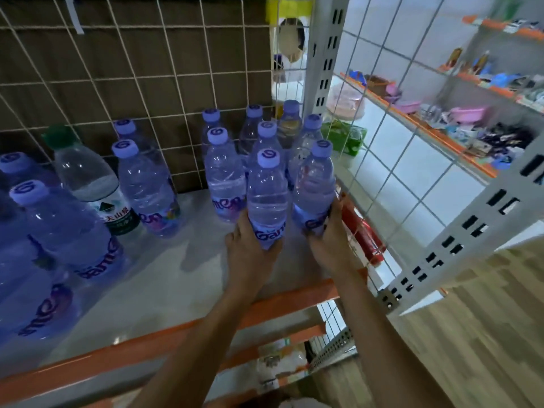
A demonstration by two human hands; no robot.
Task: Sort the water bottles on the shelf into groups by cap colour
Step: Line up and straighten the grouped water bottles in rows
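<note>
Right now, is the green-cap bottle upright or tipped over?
Upright. The green-cap bottle stands on its base on the shelf, cap uppermost, between purple-cap bottles.

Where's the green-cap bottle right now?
Head view, left side of the shelf: the green-cap bottle stands near the mesh back, among purple-cap bottles.

Two arms of person in view.
- Left forearm (212, 328): long, slim, bare along whole visible length, passing over orange metal front rail of shelf (117, 351).
- Right forearm (379, 334): same slim build, bare likewise, over right end of that rail.
- Left grip (250, 254): bare hand just beyond rail, narrow wrist, thumb and knuckles showing.
- Right grip (329, 245): bare hand beyond rail, back and thumb side showing; fingertips blurred, detail unclear.
</note>
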